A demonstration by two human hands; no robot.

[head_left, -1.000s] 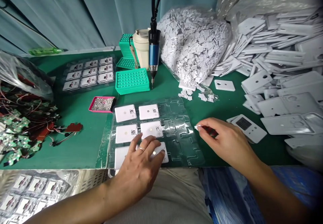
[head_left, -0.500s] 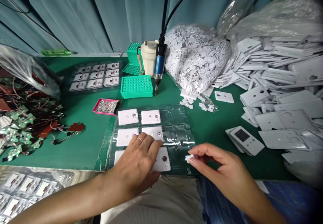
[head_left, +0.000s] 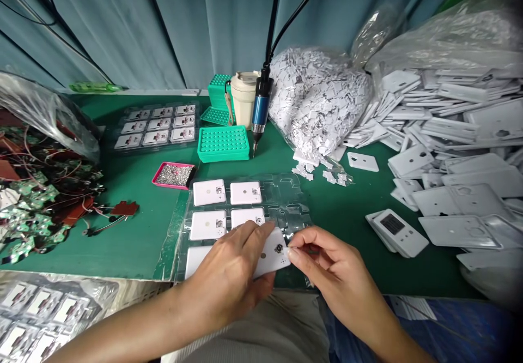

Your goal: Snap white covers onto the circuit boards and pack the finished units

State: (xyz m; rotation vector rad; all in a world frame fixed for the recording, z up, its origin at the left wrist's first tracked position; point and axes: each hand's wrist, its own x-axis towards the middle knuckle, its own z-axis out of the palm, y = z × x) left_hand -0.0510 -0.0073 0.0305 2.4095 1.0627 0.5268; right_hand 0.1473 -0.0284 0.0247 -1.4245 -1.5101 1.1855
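Note:
My left hand [head_left: 235, 265] is closed around a white plastic housing [head_left: 272, 256], which it holds tilted above the front of a clear blister tray [head_left: 286, 197]. A round dark part and small holes show at the housing's right end. The thumb and fingers of my right hand [head_left: 327, 259] pinch a small white plastic piece [head_left: 289, 250] against that end; the fingertips cover most of it. More white housings lie in the tray's pockets, such as one white housing [head_left: 245, 193] at the back.
Behind the tray are a pink dish of screws [head_left: 174, 175], a green dimpled block [head_left: 223, 143] and a hanging electric screwdriver [head_left: 260, 107]. A bag of small white pieces [head_left: 318, 98] and piled white housings [head_left: 449, 134] stand right. Circuit boards [head_left: 36, 199] heap up left.
My left hand has lifted and tilted the front housing toward the right. My right hand has moved left, bringing the small white piece to the housing's end.

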